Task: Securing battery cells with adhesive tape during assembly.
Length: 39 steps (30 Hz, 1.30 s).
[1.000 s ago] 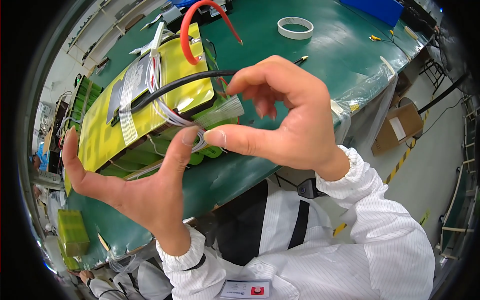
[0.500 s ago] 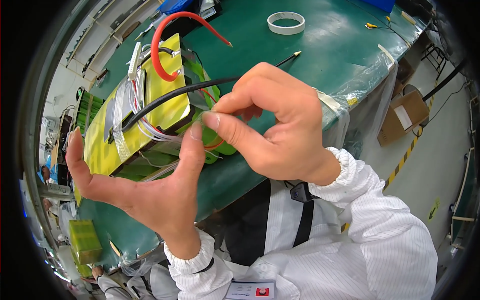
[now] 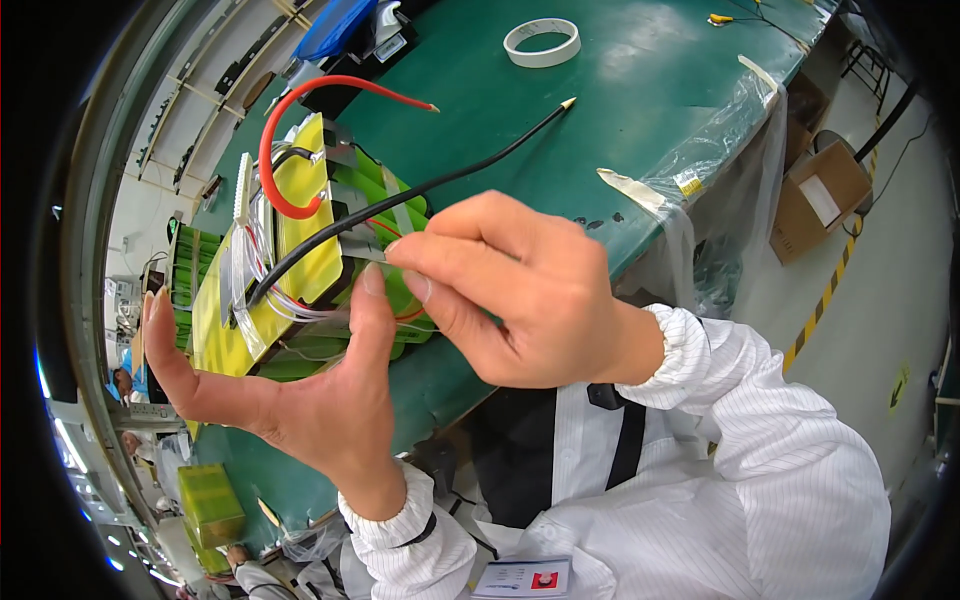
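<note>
A battery pack [image 3: 312,265] wrapped in yellow sheet, with green cells along its side, stands on the bench before me. From it rise a thick red cable [image 3: 268,150] and a black cable [image 3: 420,188], along with a bundle of thin white wires [image 3: 285,305]. My left hand [image 3: 310,400] spreads thumb and fingers wide across the near end of the pack, the thumb tip by its edge. Beside that thumb, the thumb and forefinger of my right hand [image 3: 530,295] pinch a see-through strip like clear tape [image 3: 366,250]. The strip's far end cannot be made out.
A roll of white tape [image 3: 542,55] lies on the green bench [image 3: 460,90]. Plastic film [image 3: 715,150] hangs over the right edge. A cardboard box [image 3: 820,200] stands on the floor. At lower left is another yellow-wrapped pack [image 3: 210,505], near another person's hand [image 3: 238,555].
The view has shifted, so the pack sits lower and further left. My right-hand fingers have straightened somewhat and still pinch beside the left thumb. My left hand keeps its spread pose.
</note>
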Each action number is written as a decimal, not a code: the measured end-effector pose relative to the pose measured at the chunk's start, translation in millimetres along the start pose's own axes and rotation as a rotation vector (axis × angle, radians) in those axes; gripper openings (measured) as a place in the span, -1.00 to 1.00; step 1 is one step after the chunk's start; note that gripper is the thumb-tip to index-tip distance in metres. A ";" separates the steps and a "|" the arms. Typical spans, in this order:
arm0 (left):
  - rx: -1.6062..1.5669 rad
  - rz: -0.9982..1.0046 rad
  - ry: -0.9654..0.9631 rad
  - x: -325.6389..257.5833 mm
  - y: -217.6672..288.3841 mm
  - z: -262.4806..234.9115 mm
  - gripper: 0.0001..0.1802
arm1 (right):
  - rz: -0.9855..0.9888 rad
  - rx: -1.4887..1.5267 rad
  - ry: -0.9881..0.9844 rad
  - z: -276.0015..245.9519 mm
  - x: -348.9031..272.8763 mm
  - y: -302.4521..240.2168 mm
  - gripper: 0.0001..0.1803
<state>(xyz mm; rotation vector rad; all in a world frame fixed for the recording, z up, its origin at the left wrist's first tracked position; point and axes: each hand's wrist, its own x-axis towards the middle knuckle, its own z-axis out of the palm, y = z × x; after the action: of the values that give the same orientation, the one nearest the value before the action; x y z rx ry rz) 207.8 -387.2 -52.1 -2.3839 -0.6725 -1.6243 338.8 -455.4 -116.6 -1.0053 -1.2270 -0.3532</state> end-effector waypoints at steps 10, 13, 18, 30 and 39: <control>0.020 -0.032 -0.070 2.8 4.7 -3.7 0.07 | 0.203 0.114 -0.043 -1.4 -0.1 -0.2 -0.78; 0.037 -0.039 -0.078 3.3 5.5 -3.2 0.10 | 0.080 0.058 -0.048 0.7 -1.3 5.5 -0.80; 0.072 -0.080 -0.111 6.6 12.6 -4.9 0.10 | 0.035 0.028 0.000 2.1 0.1 2.1 -0.83; 0.195 -0.058 -0.108 3.8 11.5 3.3 0.02 | 0.155 0.092 -0.027 1.8 0.0 5.9 -0.82; 0.237 0.016 -0.085 -0.6 12.6 13.3 -0.04 | 0.199 0.097 -0.035 -0.6 -6.4 1.1 -0.77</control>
<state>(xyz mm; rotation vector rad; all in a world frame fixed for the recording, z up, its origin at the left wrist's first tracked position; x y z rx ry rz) 224.5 -393.3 -56.5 -2.2899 -0.8094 -1.3583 337.7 -457.1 -122.8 -1.0432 -1.1529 -0.1206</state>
